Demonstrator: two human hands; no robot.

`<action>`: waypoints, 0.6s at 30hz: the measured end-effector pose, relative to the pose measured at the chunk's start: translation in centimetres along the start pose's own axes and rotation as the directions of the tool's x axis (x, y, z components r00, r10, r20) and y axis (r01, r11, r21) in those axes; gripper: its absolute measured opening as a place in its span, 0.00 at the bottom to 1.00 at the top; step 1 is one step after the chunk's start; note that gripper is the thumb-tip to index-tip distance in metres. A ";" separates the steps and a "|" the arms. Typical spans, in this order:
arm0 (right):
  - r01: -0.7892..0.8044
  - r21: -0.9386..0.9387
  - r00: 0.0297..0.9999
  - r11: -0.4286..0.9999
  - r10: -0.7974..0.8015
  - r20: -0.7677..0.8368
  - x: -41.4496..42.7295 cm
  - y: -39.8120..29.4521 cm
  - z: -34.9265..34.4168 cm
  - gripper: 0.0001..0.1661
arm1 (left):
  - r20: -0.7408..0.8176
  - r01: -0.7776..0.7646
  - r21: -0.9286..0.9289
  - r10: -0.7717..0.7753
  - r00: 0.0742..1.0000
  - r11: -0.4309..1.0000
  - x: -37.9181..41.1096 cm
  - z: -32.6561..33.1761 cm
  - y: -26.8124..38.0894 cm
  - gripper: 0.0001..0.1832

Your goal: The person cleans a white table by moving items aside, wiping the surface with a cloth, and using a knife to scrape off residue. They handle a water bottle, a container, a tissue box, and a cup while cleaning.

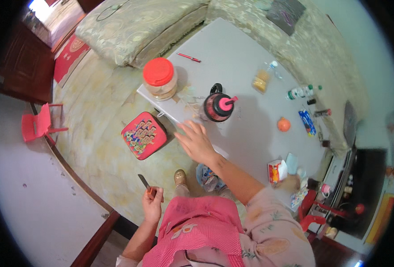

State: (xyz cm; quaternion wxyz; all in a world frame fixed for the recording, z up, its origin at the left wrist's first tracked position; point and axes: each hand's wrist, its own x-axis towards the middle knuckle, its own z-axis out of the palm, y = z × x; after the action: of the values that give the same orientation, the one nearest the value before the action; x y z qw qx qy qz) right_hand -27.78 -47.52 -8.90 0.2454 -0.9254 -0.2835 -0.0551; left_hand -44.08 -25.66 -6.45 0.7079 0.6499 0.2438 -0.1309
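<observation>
My left hand grips the orange handle of a knife, its dark blade pointing up and away over the floor. Fingers spread, my right hand is held at the near left edge of a grey table, holding nothing. Just beyond it stands a large pink and black drinking bottle with a handle. A clear plastic jar with a red lid is at the table's left corner. Below that corner sits a red padded stool with printed cartoon figures. A red pen lies farther back.
An orange fruit, a blue packet, a water bottle and a tissue box are on the table's right part. A bin stands below the near edge. A red child's chair is by the left wall; sofas border the table.
</observation>
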 end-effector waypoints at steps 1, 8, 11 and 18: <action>-0.038 0.032 0.998 0.999 0.039 -0.041 -2.1 0.1 -1.6 0.20 | 0.031 -0.024 0.033 0.023 0.999 0.999 1.0 0.9 0.5 0.09; -0.354 0.227 0.750 0.907 0.420 -0.511 -4.2 6.6 -6.6 0.40 | 0.115 -0.209 0.050 0.202 0.972 0.977 11.8 12.6 5.5 0.12; -0.436 0.305 0.733 0.847 0.530 -0.427 -0.6 11.9 -7.7 0.44 | 0.063 -0.127 -0.096 0.134 0.989 0.987 15.6 19.0 8.3 0.24; -0.394 0.171 0.919 0.903 0.380 0.106 0.1 12.1 -9.3 0.44 | 0.200 -0.131 -0.086 0.146 0.969 0.988 15.7 24.8 9.6 0.27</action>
State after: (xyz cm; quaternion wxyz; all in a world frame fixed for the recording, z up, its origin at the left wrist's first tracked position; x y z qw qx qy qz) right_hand -20.68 -60.68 -5.84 0.3282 -0.9370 -0.1065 0.0545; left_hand -21.60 -46.80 -5.45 0.7595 0.6225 0.1279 -0.1388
